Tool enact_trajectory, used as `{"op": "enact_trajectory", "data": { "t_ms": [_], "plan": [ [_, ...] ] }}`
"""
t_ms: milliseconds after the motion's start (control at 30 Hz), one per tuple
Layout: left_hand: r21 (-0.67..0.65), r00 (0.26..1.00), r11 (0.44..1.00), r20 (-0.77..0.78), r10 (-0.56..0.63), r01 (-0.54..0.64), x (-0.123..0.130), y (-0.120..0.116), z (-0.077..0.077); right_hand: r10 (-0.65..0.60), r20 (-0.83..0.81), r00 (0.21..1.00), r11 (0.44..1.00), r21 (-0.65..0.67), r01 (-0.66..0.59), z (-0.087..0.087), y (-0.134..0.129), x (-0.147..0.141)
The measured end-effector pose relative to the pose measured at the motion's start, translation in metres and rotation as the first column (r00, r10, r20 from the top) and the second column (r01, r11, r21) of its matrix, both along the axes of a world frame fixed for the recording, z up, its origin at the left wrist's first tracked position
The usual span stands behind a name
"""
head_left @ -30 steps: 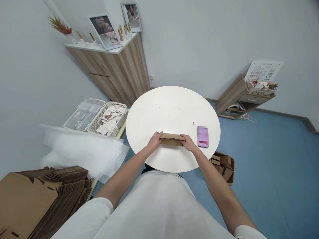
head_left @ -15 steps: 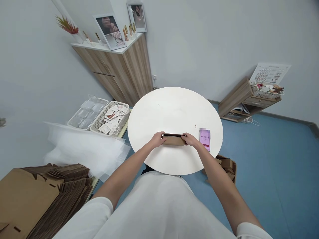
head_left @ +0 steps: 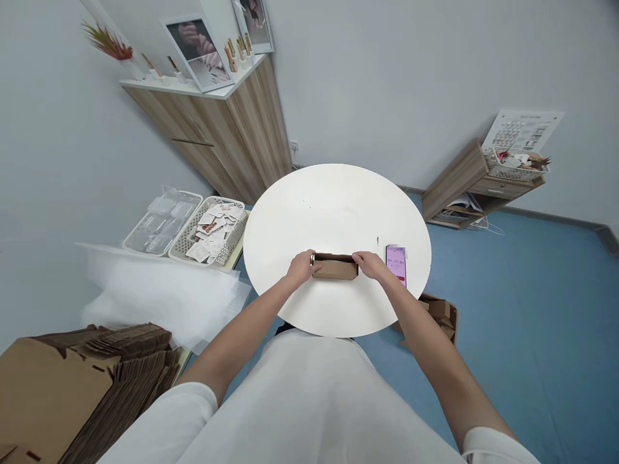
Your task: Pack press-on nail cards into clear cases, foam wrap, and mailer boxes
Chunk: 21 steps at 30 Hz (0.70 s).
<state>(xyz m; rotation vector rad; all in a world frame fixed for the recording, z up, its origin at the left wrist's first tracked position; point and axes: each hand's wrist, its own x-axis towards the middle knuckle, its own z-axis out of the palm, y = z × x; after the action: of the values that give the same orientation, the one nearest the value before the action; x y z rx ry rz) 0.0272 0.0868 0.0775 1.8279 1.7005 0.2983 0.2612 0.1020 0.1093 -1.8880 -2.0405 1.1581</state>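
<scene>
A small brown cardboard box [head_left: 335, 270] rests near the front of the round white table [head_left: 333, 200], its long side facing me. Along its top runs a dark gap where the inside shows. My left hand [head_left: 302, 265] grips the box's left end, thumb on the near side and fingers behind. At the opposite end, my right hand [head_left: 368, 263] holds the upper corner between thumb and fingers. What lies inside the box is too dark to make out.
A phone [head_left: 396, 264] with a running timer lies right of the box. Left of the table are a basket of cards [head_left: 213, 232], a tray of clear packets [head_left: 162, 222], translucent sheets [head_left: 159, 290] and stacked flat cardboard [head_left: 58, 393]. A carton [head_left: 442, 316] stands on the floor at right.
The box's top opening looks wider and more of its inside shows. Both hands stay at its ends. The whole view has shifted slightly.
</scene>
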Motion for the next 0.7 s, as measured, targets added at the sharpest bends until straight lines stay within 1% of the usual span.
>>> {"op": "enact_trajectory", "data": {
  "t_ms": [200, 333, 433, 533, 600, 700],
  "plan": [
    [-0.004, 1.0, 1.0, 0.021, 0.003, -0.003, 0.0, 0.0, 0.001, 0.022, -0.023, 1.0, 1.0, -0.018, -0.022, 0.003, 0.001, 0.002],
    [0.006, 1.0, 1.0, 0.013, -0.018, 0.018, -0.002, 0.0, 0.001, 0.042, -0.065, 0.997, 0.996, -0.08, -0.047, 0.002, 0.0, 0.007],
    [0.015, 0.999, 0.999, 0.017, -0.029, 0.029, -0.003, 0.0, 0.0, 0.008, -0.141, 0.99, 0.989, -0.147, -0.029, 0.001, -0.001, 0.011],
    [0.025, 0.999, 0.999, 0.026, -0.025, 0.025, -0.002, -0.001, 0.0, -0.066, -0.176, 0.982, 0.981, -0.189, 0.032, 0.001, -0.002, 0.011],
    [0.027, 0.999, 0.999, 0.034, -0.019, 0.018, -0.002, -0.001, 0.0, -0.091, -0.17, 0.981, 0.98, -0.192, 0.057, 0.001, -0.002, 0.009],
    [0.017, 0.999, 1.0, 0.043, -0.013, 0.012, -0.001, -0.002, 0.0, -0.077, -0.149, 0.986, 0.984, -0.173, 0.05, 0.002, -0.003, 0.009]
  ]
}}
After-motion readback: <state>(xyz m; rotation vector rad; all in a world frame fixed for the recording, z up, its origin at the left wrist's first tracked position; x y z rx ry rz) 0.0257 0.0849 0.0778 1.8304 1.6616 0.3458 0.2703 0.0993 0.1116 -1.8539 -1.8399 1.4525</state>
